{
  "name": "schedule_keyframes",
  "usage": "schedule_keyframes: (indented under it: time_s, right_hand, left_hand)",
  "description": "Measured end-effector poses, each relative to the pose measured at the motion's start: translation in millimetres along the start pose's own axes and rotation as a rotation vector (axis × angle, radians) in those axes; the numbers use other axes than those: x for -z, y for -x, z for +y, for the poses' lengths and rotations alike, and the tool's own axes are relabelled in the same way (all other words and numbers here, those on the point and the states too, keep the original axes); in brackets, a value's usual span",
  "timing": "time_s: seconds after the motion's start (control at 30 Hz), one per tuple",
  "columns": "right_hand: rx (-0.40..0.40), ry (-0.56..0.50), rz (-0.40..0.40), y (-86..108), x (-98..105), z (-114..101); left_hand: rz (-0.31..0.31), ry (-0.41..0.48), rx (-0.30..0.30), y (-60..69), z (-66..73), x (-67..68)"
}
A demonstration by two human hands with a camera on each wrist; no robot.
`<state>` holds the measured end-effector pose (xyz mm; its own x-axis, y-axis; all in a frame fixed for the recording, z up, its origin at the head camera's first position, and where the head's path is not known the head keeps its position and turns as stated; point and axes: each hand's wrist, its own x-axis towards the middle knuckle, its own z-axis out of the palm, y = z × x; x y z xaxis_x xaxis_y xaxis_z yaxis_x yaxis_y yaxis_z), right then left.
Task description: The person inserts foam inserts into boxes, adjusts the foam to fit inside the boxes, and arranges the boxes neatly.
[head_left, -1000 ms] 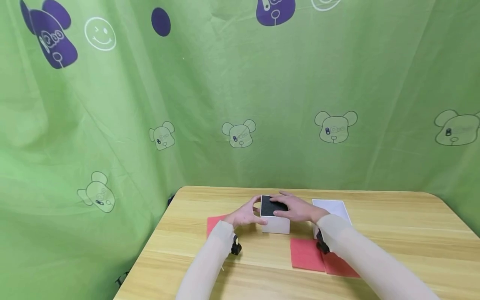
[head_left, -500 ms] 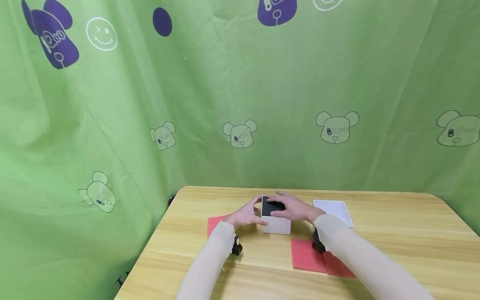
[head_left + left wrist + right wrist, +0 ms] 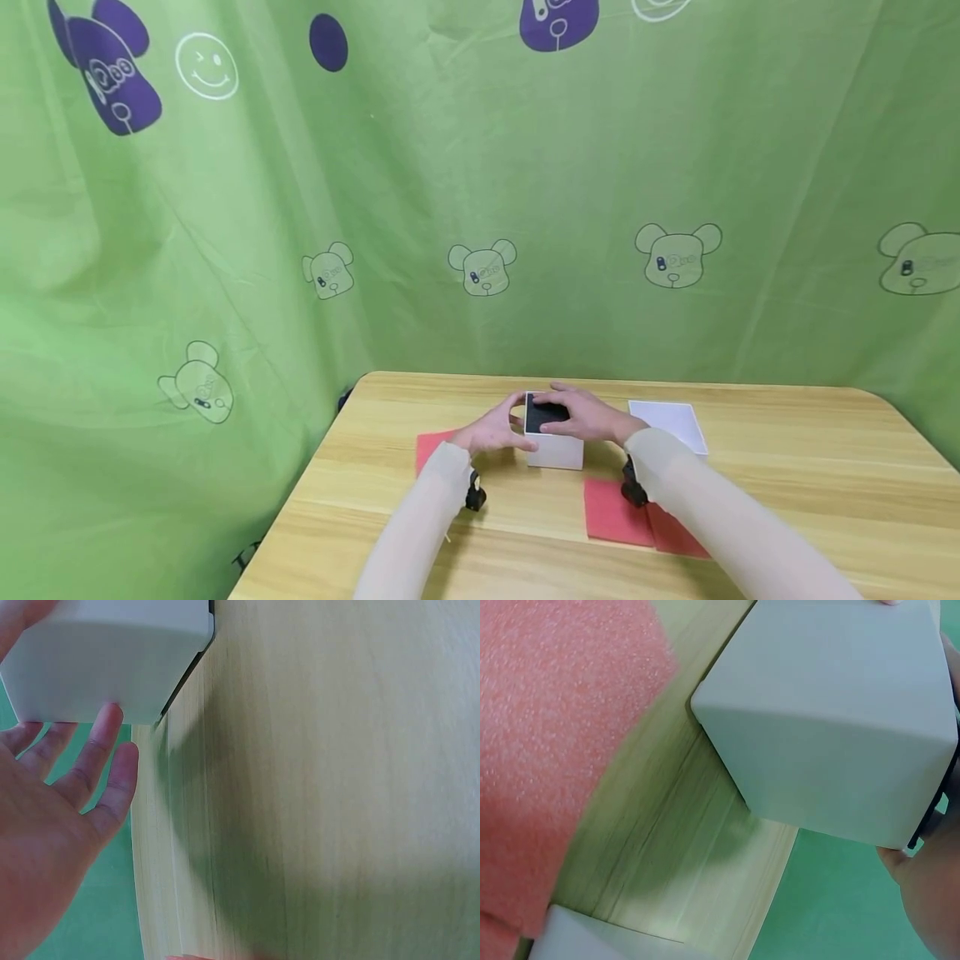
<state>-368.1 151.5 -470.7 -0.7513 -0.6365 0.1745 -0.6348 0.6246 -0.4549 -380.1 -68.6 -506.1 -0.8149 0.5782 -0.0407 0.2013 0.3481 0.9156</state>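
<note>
The left hand (image 3: 491, 427), fingers spread, grips the white box (image 3: 555, 452) with its thumb on the near face and fingers at the left side. The right hand (image 3: 588, 414) rests spread on the box's black top (image 3: 546, 415). The box stands near the counter's (image 3: 795, 467) far edge, nearer its far left corner than the far right. Rightward along that edge lies another white piece (image 3: 667, 423); red sheets (image 3: 618, 514) lie nearer.

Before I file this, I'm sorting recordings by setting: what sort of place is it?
Probably a makeshift recording booth: a green patterned curtain hangs behind a wooden table, and black wrist-worn devices are in view.
</note>
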Motion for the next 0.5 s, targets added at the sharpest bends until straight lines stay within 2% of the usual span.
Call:
schedule_keyframes:
  time_s: [0.5]
  right_hand:
    - [0.03,0.012,0.03,-4.4,-3.3,3.1]
  left_hand:
    - [0.0,0.011,0.006,-1.2,-0.6,0.9]
